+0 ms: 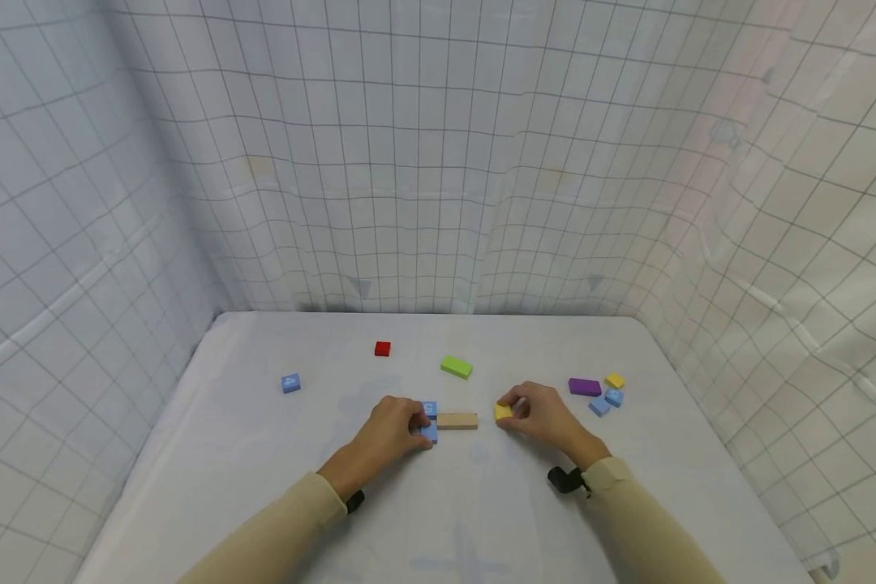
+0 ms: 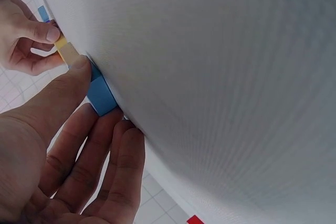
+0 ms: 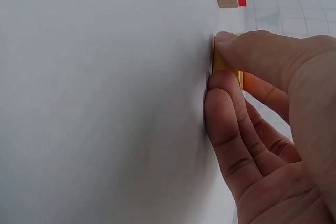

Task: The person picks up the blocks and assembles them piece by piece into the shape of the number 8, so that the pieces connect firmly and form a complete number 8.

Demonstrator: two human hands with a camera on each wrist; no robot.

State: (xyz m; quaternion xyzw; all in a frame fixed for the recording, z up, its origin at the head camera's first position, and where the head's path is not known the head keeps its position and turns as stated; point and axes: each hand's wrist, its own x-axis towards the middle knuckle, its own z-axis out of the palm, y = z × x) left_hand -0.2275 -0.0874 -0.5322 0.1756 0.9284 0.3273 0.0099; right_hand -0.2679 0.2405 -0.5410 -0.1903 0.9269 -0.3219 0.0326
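One yellow block (image 1: 503, 412) sits at the fingertips (image 3: 223, 82) of the pinching right hand (image 1: 543, 415); the left hand (image 1: 390, 426) grips blue blocks (image 1: 431, 432).

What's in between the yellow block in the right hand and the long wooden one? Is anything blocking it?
Nothing visible is in the way: only bare tabletop shows between the yellow block in the right hand and the wooden block.

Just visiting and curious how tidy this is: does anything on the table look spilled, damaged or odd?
Nothing looks spilled or damaged. One blue block lies alone at the left of the table, apart from the blue pair at the left hand; that looks slightly stray, though the red block sits alone too.
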